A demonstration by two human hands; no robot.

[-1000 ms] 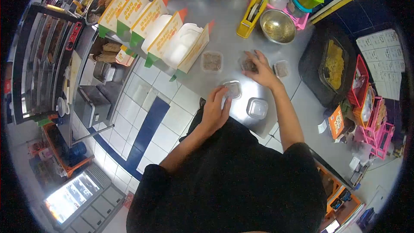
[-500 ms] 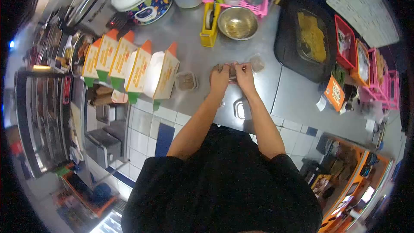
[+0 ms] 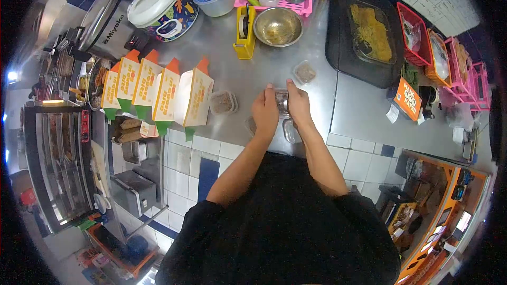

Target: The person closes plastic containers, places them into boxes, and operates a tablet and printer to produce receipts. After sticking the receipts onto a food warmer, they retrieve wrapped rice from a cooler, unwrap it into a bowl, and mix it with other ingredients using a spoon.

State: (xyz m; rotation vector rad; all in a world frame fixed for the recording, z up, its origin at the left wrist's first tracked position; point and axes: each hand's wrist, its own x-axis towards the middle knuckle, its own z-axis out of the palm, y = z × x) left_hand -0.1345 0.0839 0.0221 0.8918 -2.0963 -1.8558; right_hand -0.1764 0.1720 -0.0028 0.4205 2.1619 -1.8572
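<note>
My left hand (image 3: 265, 112) and my right hand (image 3: 299, 107) are on either side of a small clear plastic tub (image 3: 281, 101) with brownish contents, gripping it between them. My thumbs point away from me along its sides, and the other fingers are mostly hidden. Just beyond my right hand is a lidded clear tub (image 3: 304, 73) with similar contents. Left of my left hand stand stacked clear tubs (image 3: 223, 102). Close to my left wrist, another tub (image 3: 251, 125) is partly covered. A clear lid or tub (image 3: 291, 131) lies by my right wrist.
Several printed cartons (image 3: 198, 97) stand in a row at left. A steel bowl (image 3: 278, 27) and yellow tape dispenser (image 3: 244, 31) are farther back. A black board (image 3: 335, 47) at right carries a tray of yellow food (image 3: 372, 34). The steel table's front edge (image 3: 348, 136) runs near my body.
My fingers were bunched over the tub; now my hands lie along its two sides, thumbs extended, slightly nearer my body. The camera view has shifted a little and become sharper.
</note>
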